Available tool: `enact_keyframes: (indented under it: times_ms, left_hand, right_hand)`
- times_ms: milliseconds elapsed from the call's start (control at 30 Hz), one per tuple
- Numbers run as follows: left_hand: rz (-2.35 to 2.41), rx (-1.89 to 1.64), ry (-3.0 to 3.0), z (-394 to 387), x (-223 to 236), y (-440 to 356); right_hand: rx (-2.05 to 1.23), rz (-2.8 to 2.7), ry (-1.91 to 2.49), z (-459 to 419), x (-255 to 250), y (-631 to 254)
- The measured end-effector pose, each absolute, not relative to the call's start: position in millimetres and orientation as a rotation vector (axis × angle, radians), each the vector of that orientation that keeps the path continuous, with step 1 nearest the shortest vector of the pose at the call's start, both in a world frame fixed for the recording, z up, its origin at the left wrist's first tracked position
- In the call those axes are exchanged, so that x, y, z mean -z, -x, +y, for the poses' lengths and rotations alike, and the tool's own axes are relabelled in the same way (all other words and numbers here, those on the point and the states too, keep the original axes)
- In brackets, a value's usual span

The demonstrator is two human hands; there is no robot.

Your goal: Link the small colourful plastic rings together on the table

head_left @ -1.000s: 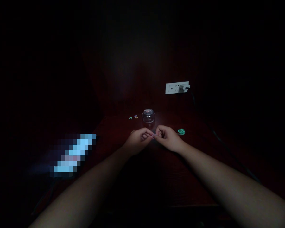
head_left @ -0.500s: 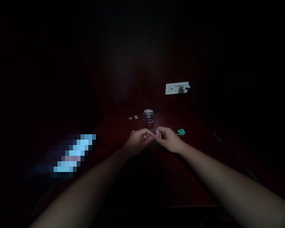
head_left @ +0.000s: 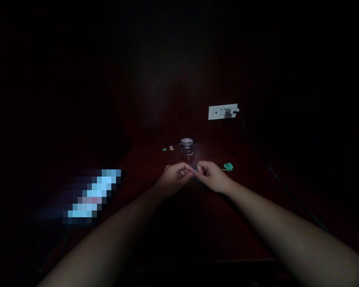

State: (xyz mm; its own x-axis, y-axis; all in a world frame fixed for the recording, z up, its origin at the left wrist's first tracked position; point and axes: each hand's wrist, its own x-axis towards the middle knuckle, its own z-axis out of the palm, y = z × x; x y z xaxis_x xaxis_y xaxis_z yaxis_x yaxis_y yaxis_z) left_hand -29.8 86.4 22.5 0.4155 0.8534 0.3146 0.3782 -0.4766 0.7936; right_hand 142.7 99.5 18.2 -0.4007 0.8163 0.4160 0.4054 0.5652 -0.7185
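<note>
The scene is very dark. My left hand (head_left: 175,178) and my right hand (head_left: 213,175) meet fingertip to fingertip over a dark red table (head_left: 155,167). Both are closed in a pinch on one tiny pale purple thing (head_left: 193,172) between them, too small to name. Just behind the hands stands a small clear glass jar (head_left: 187,147). A heap of green bands (head_left: 228,166) lies right of my right hand. Some small coloured rings (head_left: 168,148) lie left of the jar.
A white wall socket (head_left: 223,112) with a plug in it sits behind the table, and its dark cable (head_left: 275,175) runs down along the right. A bright blurred bluish patch (head_left: 91,196) lies at the left.
</note>
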Motion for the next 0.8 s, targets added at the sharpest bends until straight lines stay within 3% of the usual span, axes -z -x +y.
enact_keyframes:
  times_ms: [367,800]
  left_hand:
    - [1.042,-0.988,-2.019,84.6,-26.1,28.7]
    - [1.037,-0.980,-1.967,84.3,-27.6,29.0]
  right_hand:
    - [-0.852,-1.931,0.946,98.5,-18.5,-141.6]
    - [-0.843,-1.915,0.976,100.3,-16.2,-142.5]
